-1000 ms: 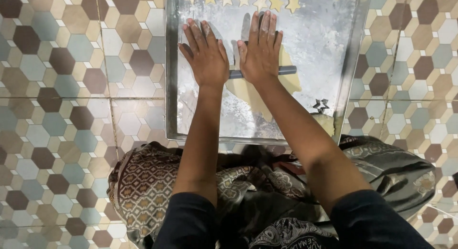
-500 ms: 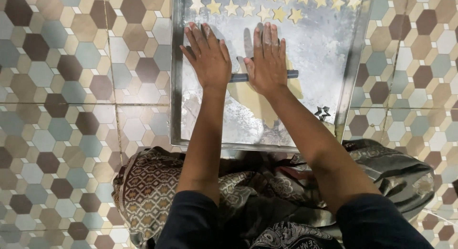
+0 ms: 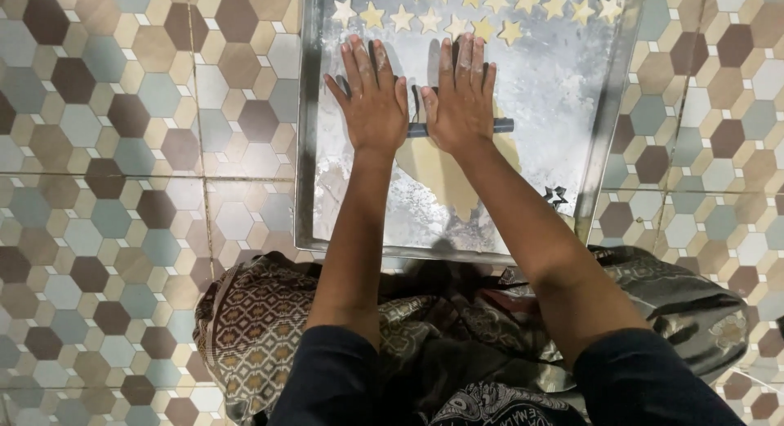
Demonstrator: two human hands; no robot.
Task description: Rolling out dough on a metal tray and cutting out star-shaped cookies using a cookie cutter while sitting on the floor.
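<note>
A floured metal tray lies on the tiled floor in front of me. My left hand and my right hand lie flat side by side, fingers spread, palms pressing on a thin dark rolling rod that runs across the tray. Under and below the rod is a flattened sheet of pale dough. Several star-shaped dough pieces lie in rows along the tray's far end. A small dark star cutter sits near the tray's right edge.
Hexagon-patterned floor tiles surround the tray on both sides. My lap, covered in patterned cloth, is right against the tray's near edge.
Both hands with the rod under them have slid a little farther from me over the dough, then back slightly; the view has shifted so more star pieces show.
</note>
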